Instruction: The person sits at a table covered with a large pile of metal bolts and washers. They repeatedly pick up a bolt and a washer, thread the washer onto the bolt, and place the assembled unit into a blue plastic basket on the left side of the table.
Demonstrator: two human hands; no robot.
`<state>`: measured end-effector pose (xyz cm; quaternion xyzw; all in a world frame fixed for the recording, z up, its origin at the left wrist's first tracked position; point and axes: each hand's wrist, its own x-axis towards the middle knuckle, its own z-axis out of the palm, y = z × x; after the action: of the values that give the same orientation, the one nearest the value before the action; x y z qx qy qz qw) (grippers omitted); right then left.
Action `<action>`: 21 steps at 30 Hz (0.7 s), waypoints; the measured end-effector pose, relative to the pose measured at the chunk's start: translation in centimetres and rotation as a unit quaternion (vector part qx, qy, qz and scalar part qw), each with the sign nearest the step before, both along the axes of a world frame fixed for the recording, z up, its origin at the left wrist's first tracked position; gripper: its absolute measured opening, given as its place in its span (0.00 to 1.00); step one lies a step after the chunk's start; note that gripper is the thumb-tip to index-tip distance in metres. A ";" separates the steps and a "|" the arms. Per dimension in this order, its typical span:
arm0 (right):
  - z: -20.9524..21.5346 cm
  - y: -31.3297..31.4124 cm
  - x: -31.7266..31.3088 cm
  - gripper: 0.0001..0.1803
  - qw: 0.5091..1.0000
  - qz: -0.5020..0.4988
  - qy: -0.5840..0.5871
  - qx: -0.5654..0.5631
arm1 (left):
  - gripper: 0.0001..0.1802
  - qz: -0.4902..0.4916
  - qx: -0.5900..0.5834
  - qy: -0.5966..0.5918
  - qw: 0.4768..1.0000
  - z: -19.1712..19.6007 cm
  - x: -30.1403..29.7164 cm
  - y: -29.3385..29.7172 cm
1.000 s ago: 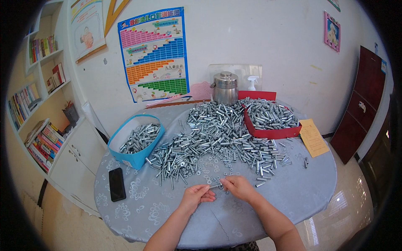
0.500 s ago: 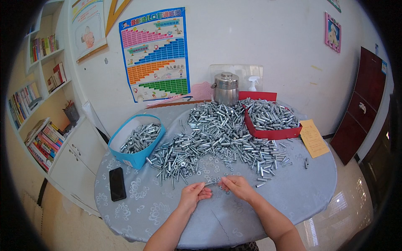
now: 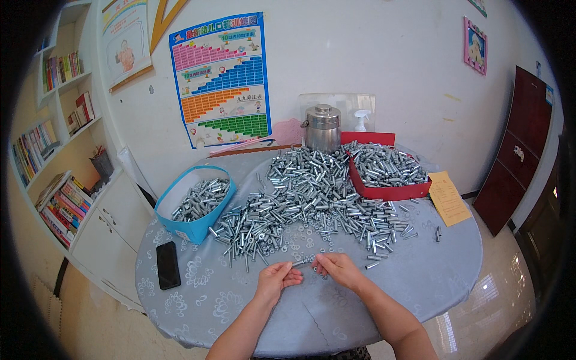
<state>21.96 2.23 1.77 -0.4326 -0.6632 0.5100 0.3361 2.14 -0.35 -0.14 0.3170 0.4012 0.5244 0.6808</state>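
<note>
Near the front of the table, my left hand (image 3: 277,281) is closed in a pinch on one end of a thin metal bolt (image 3: 299,262). The bolt lies roughly level and points to the right. At its other end my right hand (image 3: 339,269) has fingers and thumb pinched together; any small part between them is too small to make out. A few small rings, washers or nuts, lie by the right fingertips. Just beyond my hands are scattered washers (image 3: 310,236), and behind them spreads a large heap of silvery bolts and sleeves (image 3: 306,195).
A blue box (image 3: 189,230) of metal parts stands at left, beside a black phone (image 3: 168,265). At right a red box (image 3: 393,192) holds more metal sleeves, next to a yellow paper (image 3: 449,199). A steel pot (image 3: 323,129) and a white spray bottle (image 3: 361,120) stand at the back.
My hands stay almost in place, with the bolt still between them. Only the right fingers have shifted slightly at the bolt's end.
</note>
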 end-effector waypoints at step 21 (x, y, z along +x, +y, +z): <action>-1.0 1.4 1.0 0.19 0.987 -0.123 0.047 0.089 | 0.16 0.374 0.288 0.319 0.822 3.2 -17.1 11.9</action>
<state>22.95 3.66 0.79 -0.4546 -0.6316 0.4234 0.4638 -14.98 11.55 3.04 0.4742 0.5145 0.6998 0.1443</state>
